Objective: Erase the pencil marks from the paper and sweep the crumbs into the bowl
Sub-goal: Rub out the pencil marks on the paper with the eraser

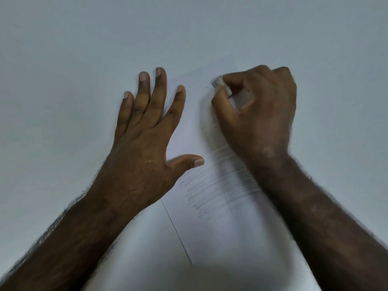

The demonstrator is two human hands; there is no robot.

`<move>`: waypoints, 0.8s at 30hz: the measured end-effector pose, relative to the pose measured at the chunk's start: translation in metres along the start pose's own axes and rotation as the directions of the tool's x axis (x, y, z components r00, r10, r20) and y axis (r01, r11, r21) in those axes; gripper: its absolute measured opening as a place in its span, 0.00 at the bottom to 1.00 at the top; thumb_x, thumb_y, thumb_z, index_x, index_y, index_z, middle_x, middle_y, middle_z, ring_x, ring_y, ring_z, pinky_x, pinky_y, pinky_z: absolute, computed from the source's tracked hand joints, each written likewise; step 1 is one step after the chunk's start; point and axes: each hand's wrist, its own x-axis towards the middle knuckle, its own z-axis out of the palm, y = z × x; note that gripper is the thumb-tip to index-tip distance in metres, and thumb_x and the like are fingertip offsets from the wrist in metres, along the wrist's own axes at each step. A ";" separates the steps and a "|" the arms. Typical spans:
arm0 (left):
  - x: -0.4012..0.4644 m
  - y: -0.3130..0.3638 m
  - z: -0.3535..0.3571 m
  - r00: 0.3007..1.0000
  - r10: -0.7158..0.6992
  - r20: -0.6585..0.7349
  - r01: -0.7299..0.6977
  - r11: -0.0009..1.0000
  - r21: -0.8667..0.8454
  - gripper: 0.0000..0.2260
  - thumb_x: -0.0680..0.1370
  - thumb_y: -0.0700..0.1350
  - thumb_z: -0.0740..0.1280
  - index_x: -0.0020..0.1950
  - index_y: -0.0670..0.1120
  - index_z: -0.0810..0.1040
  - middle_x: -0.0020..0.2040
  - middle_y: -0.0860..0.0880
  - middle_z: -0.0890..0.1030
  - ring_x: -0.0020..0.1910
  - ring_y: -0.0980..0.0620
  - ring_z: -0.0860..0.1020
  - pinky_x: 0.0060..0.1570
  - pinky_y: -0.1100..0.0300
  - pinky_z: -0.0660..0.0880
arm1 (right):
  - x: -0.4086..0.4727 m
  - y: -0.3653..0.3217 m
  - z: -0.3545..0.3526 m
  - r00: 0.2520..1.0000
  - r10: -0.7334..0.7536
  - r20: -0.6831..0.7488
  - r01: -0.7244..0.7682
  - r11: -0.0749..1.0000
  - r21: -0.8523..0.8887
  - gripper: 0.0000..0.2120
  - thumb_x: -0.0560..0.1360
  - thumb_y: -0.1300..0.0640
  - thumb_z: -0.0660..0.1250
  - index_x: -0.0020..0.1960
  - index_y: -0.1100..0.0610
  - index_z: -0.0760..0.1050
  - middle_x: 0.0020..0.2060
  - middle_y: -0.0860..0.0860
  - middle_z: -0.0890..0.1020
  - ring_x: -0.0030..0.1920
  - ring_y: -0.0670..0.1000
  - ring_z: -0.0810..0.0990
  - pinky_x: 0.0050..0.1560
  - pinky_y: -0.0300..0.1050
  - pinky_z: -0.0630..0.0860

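Note:
A white sheet of paper [226, 238] lies on the pale table, running from the near edge up the middle of the head view. Grey pencil marks [218, 190] cover its middle part in slanted strokes. My left hand [142, 148] lies flat with fingers spread, pressing on the paper's left edge. My right hand [258, 114] pinches a small grey-white eraser [221, 85] between thumb and fingers, its tip against the paper's far end. The right hand is blurred. No bowl is in view.
The pale grey-white table [84, 59] fills the view all round the paper. A thin dark line [176, 229] marks the paper's left edge near me.

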 end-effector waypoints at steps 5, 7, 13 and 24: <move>-0.001 0.001 0.001 0.999 -0.005 -0.038 0.003 0.999 -0.039 0.45 0.78 0.68 0.63 0.88 0.49 0.50 0.88 0.45 0.41 0.86 0.45 0.37 0.84 0.45 0.38 | -0.037 -0.026 -0.004 0.981 -0.139 0.138 0.132 0.990 0.056 0.04 0.78 0.53 0.74 0.49 0.52 0.87 0.42 0.48 0.86 0.46 0.55 0.79 0.52 0.53 0.70; -0.001 0.000 0.001 1.000 -0.003 -0.030 0.002 1.000 -0.031 0.46 0.78 0.69 0.63 0.88 0.49 0.49 0.88 0.45 0.41 0.86 0.45 0.37 0.84 0.44 0.38 | -0.029 -0.021 -0.003 0.981 -0.149 0.121 0.146 0.989 0.032 0.04 0.78 0.52 0.74 0.48 0.51 0.87 0.42 0.48 0.86 0.46 0.57 0.80 0.52 0.54 0.71; 0.000 -0.001 0.001 1.000 0.006 -0.006 -0.006 1.000 0.005 0.48 0.77 0.73 0.60 0.88 0.49 0.46 0.87 0.44 0.39 0.86 0.44 0.36 0.84 0.44 0.37 | 0.001 -0.011 0.002 0.999 -0.041 0.021 0.042 0.998 -0.037 0.05 0.77 0.51 0.72 0.47 0.48 0.87 0.41 0.45 0.85 0.46 0.57 0.80 0.52 0.52 0.70; 0.000 -0.001 0.000 1.000 0.007 -0.004 -0.007 1.000 -0.008 0.48 0.78 0.73 0.60 0.88 0.50 0.45 0.87 0.46 0.38 0.86 0.45 0.35 0.84 0.44 0.37 | 0.008 -0.010 0.006 1.000 -0.013 0.013 0.013 1.000 -0.024 0.06 0.79 0.50 0.71 0.47 0.48 0.87 0.40 0.44 0.85 0.47 0.54 0.80 0.52 0.51 0.71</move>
